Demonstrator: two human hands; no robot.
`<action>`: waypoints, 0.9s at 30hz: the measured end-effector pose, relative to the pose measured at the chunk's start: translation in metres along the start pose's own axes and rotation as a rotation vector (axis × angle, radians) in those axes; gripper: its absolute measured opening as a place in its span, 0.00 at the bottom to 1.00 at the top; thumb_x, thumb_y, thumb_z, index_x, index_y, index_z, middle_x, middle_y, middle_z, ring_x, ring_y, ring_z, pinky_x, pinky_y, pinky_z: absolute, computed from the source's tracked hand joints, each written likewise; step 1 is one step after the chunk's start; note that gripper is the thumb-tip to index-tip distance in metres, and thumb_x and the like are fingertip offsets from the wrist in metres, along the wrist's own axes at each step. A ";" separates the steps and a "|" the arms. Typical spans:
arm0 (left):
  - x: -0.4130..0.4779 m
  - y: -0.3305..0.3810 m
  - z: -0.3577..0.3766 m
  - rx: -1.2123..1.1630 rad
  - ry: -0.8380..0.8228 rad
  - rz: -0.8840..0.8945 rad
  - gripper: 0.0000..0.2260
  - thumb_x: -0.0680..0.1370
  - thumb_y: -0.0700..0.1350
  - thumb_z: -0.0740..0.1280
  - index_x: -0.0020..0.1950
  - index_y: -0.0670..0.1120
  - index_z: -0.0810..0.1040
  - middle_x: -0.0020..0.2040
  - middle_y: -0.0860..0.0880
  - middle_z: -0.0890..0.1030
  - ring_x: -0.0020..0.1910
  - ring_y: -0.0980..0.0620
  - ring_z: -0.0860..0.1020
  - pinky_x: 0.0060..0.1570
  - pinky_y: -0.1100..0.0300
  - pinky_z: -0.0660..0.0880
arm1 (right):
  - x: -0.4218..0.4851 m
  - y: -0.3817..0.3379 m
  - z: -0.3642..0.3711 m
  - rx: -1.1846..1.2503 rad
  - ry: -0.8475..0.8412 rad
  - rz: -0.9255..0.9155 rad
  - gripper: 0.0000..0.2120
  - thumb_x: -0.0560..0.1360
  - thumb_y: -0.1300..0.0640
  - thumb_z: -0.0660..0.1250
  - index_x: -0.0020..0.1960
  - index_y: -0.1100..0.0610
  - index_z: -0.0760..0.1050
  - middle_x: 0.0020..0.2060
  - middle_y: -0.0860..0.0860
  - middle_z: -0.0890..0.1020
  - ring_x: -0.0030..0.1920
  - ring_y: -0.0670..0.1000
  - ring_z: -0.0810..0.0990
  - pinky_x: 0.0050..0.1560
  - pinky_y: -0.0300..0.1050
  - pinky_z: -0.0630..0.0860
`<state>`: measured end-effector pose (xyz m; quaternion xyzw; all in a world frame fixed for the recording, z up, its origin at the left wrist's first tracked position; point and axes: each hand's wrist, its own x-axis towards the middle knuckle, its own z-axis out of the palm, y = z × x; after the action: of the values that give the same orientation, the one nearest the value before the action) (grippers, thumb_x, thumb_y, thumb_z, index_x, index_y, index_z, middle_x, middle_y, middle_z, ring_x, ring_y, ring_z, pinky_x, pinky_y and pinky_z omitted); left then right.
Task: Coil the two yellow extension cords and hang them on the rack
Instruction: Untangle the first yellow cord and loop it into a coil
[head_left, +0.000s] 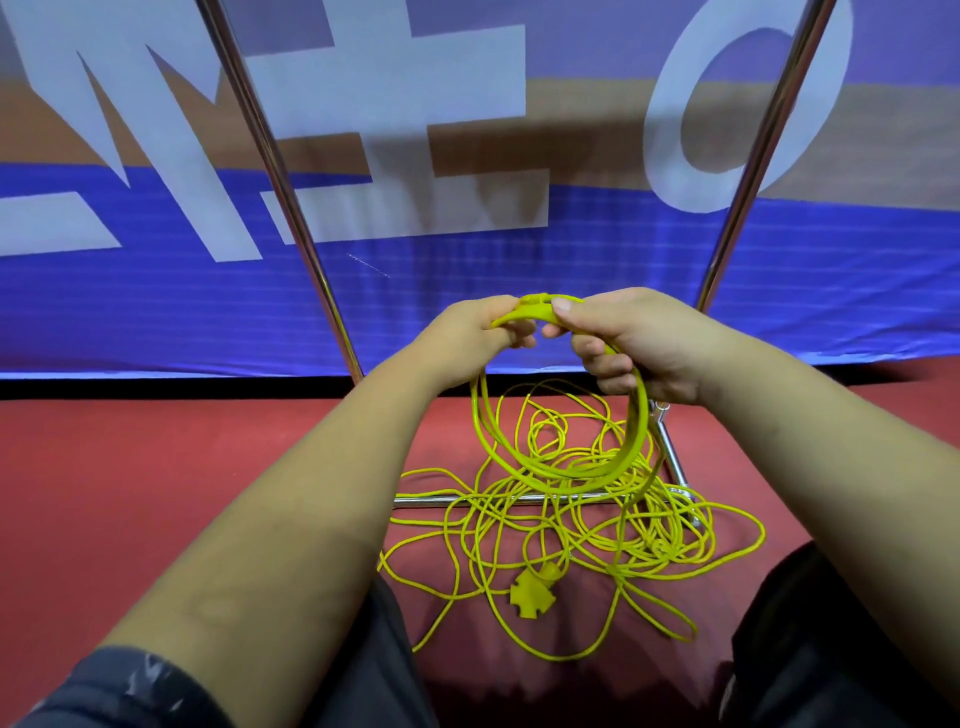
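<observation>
Step in hand: forming coil loops from the first yellow extension cord. Left hand (480, 326) closed on the cord near its plug end; right hand (631, 340) closed around several gathered turns, with the coil (558, 470) hanging below both hands. Remaining cord (576, 535) lying in a loose tangled heap on the red floor (208, 467), draped over the base bar of the rack (441, 500), with a three-way socket block (530, 592) near the front of the heap. Cannot tell where one cord ends and the second begins. For good results: keep each new turn matched to the hanging loops; feed slack with the left hand, gather into the right; lift slowly from the heap to let crossings fall free instead of tightening into knots; clear any strand caught under the base bar before pulling. Hanging on the rack's upper part not yet possible; top rail out of view.
</observation>
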<state>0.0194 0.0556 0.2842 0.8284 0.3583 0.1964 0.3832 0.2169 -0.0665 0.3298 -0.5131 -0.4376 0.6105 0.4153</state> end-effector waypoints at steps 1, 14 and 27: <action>0.000 0.000 -0.002 0.004 -0.015 -0.020 0.11 0.82 0.42 0.66 0.61 0.53 0.82 0.52 0.55 0.87 0.57 0.58 0.83 0.67 0.48 0.75 | 0.000 0.000 0.000 -0.008 -0.001 -0.003 0.15 0.85 0.48 0.66 0.57 0.60 0.81 0.30 0.47 0.68 0.24 0.45 0.61 0.22 0.38 0.60; -0.006 0.030 -0.008 0.470 0.248 0.276 0.09 0.79 0.54 0.71 0.57 0.55 0.78 0.51 0.56 0.78 0.50 0.55 0.79 0.50 0.51 0.78 | 0.004 -0.001 -0.011 0.052 0.052 0.001 0.17 0.85 0.46 0.66 0.59 0.60 0.80 0.31 0.46 0.69 0.23 0.42 0.59 0.22 0.36 0.54; -0.003 0.023 -0.013 0.102 0.405 0.007 0.03 0.74 0.46 0.77 0.45 0.55 0.87 0.38 0.57 0.84 0.39 0.54 0.83 0.42 0.47 0.83 | 0.011 0.000 0.004 0.038 0.050 0.028 0.13 0.85 0.47 0.66 0.56 0.57 0.78 0.33 0.46 0.71 0.28 0.42 0.67 0.25 0.34 0.65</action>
<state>0.0203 0.0496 0.3103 0.7915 0.4348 0.3418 0.2600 0.2116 -0.0565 0.3274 -0.5261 -0.4082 0.6115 0.4274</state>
